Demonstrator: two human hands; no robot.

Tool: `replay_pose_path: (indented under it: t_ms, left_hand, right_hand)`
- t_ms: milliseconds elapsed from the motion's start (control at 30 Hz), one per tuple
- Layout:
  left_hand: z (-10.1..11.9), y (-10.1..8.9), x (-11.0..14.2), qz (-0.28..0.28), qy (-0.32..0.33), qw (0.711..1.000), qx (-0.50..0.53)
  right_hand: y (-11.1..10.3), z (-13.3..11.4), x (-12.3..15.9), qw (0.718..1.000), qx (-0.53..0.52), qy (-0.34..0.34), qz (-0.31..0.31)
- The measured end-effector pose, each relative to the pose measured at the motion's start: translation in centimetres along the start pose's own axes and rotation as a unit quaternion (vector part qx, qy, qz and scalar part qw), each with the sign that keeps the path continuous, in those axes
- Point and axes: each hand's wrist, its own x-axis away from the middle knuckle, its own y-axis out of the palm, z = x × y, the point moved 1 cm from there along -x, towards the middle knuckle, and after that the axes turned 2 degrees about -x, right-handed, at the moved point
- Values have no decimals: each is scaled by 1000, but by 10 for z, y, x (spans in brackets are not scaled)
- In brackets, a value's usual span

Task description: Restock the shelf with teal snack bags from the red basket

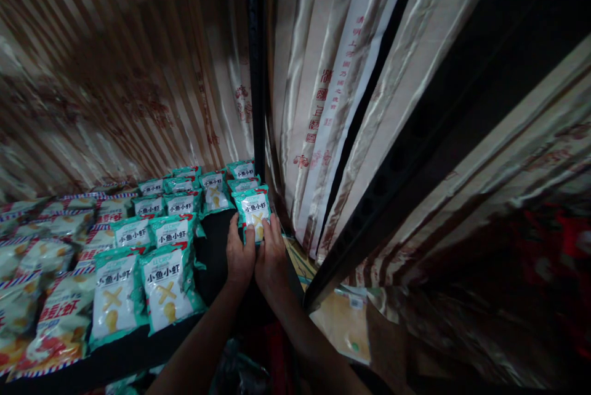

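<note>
The right hand [271, 252] partly hides a teal packet [253, 205].

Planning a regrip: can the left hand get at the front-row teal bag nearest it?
Probably yes: only black shelf shows between the left hand and that front-row bag, though that hand helps hold another teal bag.

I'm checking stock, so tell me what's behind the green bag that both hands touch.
Behind that green bag, a matching bag shows its top, with another bag behind it. Their lower parts are covered.
</note>
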Motion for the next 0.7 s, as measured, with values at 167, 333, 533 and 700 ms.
replay_pose_path:
  t_ms: [167,333,533,700]
  left_hand:
    - [-1,5,-4,-16,-7,1000,-3]
    - [-3,8,-6,-18,16,1000,-10]
    - [-1,7,-5,-13,36,999,-5]
    - [-3,11,-9,-26,39,999,-10]
  right_hand:
    - [1,2,-1,1000,-11,25,-1]
    - [1,1,-2,999,-1,36,7]
    - [0,1,-1,999,9,34,15]
    - [0,1,0,999,9,35,7]
